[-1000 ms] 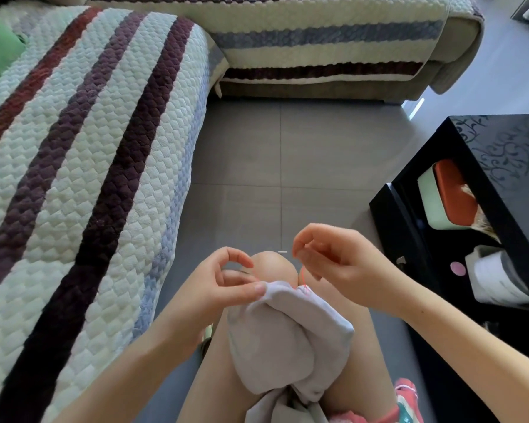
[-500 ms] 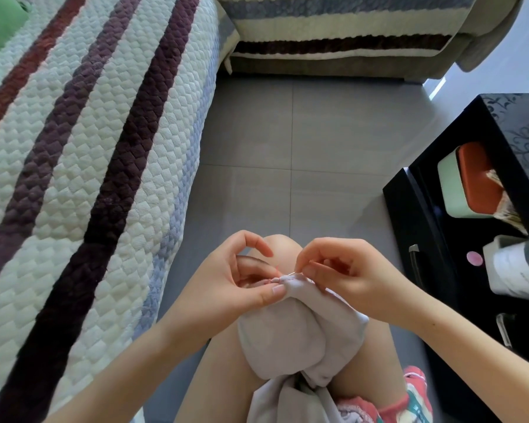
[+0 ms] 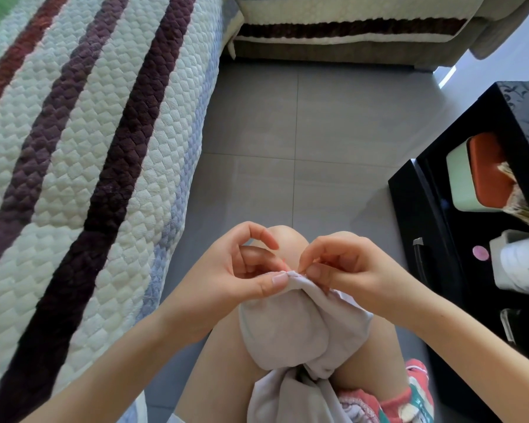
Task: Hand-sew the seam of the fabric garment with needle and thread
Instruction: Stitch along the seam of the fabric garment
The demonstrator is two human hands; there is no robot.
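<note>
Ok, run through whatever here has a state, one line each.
left hand: pinches the garment's top edge.
right hand: pinches at the same edge; the needle is too small to make out.
grey garment: bunched, draped over the knee.
striped quilted cover: spread flat.

The cover (image 3: 74,178) at left is showing cream quilting striped rust, purple, plum and pale blue, the garment (image 3: 287,331) at lower centre pale lilac-grey, the floor (image 3: 287,132) grey tiles, the cabinet (image 3: 526,117) at right black scrollwork.
</note>
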